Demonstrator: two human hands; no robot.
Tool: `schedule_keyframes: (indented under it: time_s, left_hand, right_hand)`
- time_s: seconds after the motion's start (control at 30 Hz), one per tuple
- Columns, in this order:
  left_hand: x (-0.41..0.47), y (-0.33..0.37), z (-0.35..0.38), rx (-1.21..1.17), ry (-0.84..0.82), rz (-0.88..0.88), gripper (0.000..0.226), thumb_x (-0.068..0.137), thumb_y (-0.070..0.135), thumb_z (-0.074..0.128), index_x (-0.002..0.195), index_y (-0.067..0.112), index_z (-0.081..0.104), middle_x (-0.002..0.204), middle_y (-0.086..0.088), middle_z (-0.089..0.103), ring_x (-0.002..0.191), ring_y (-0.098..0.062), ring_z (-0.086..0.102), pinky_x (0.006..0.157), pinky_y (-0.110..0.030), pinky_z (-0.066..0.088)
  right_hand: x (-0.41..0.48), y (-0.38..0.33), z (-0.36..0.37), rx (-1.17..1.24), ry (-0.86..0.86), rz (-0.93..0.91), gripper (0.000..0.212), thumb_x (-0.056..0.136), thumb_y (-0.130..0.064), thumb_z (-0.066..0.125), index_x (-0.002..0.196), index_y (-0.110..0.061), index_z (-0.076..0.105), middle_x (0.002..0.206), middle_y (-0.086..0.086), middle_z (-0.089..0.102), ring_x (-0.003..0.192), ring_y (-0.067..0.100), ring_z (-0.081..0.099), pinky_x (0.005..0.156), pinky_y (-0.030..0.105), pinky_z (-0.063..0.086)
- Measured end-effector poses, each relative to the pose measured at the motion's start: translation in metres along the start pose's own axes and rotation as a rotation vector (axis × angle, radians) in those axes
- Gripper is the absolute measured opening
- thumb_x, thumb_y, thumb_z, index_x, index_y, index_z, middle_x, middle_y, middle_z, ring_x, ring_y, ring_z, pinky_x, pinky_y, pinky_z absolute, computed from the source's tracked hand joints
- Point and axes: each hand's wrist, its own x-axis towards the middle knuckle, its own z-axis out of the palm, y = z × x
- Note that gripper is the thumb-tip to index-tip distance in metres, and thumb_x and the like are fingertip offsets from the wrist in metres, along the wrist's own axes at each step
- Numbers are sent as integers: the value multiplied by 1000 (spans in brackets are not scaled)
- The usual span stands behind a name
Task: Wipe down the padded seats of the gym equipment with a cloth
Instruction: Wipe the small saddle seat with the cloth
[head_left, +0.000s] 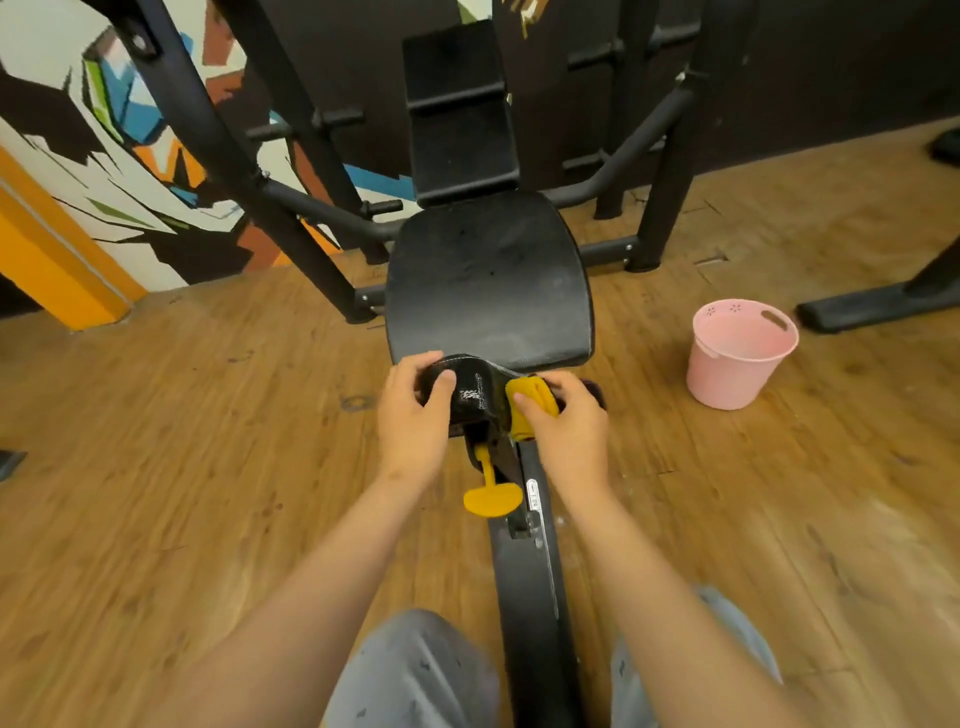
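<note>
Wiping the small front pad (475, 387) of a gym machine with a yellow cloth (532, 402).

Both hands are just in front of the wide black seat (488, 280), at its near edge. The left hand (415, 410) grips the left end of the small front pad, with the fingers curled over the top and the thumb on the near face. The right hand (566, 421) holds the folded yellow cloth and presses it on the right side of the same pad, fingers bent around the cloth. Behind the seat stands the black back pad (462, 114). Below the hands, nearer than the seat, a yellow knob (491, 496) sticks out from the black frame beam (530, 597). To the right of the seat, well apart, a pink bucket (737, 353) stands upright on the wooden floor (208, 415).
</note>
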Motion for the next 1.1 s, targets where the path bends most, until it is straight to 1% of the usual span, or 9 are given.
schedule_keyframes:
  time_s: [0.1,0.23,0.47,0.67,0.77,0.83,0.93,1.0,1.1]
  left_hand:
    - [-12,3,-13,-103,-61,-29,27,96,14,55,122,20,61,118,11,60,109,5,53,96,-20,46]
    - [-34,11,-18,-193,74,13,18,94,9,56,107,19,65,112,5,62,103,1,57,83,-8,44]
    - [-44,31,-27,-336,-128,14,16,95,17,58,107,18,68,104,6,69,98,-4,62,81,-13,49]
    - [-34,23,-46,-410,-138,-57,27,85,31,70,109,20,65,104,4,68,97,-8,64,80,-21,53]
    - [-29,21,-46,-296,-111,-59,36,77,35,77,106,22,59,98,10,64,92,-2,61,75,-15,51]
    - [-25,19,-44,-214,-75,-63,36,76,29,80,101,19,55,90,8,62,81,-4,60,65,-11,47]
    - [-18,13,-43,-132,-41,-59,29,80,25,78,96,14,57,83,6,61,73,-6,57,58,-8,42]
    - [-15,14,-41,-148,-22,-44,24,81,26,76,94,15,59,81,6,61,72,-5,57,57,-9,43]
    - [-14,22,-37,-110,-65,63,21,78,28,79,88,20,62,77,11,62,71,-2,58,58,-10,43]
  right_hand:
    - [-10,-22,2,11,33,-14,22,85,-26,71,105,-19,65,92,-14,65,86,-2,60,71,6,45]
    - [-17,-46,-5,49,30,-39,24,84,-26,72,105,-16,66,95,-8,68,89,5,63,74,14,51]
    - [-30,-90,13,-80,22,-115,24,86,-26,69,108,-21,62,95,-12,65,90,5,60,76,19,50]
    - [-48,-93,21,-66,-211,-136,37,95,-21,56,132,-24,53,119,-13,60,108,0,57,90,13,47]
    - [-50,-91,15,105,-322,-98,37,98,-9,48,123,-35,56,119,-15,62,107,-2,59,88,14,49]
    - [-43,-87,10,231,-380,-82,39,96,0,44,115,-31,58,113,-5,68,104,8,65,87,21,53]
    - [-27,-81,4,232,-233,-118,26,91,-4,46,110,-14,59,99,4,69,92,14,68,81,22,53]
    - [-13,-74,5,155,-71,-87,22,95,-2,46,106,-13,61,96,-1,68,92,10,65,79,15,48]
    - [4,-67,19,104,2,-31,22,96,-2,43,98,-13,63,94,-5,65,94,10,61,75,9,46]
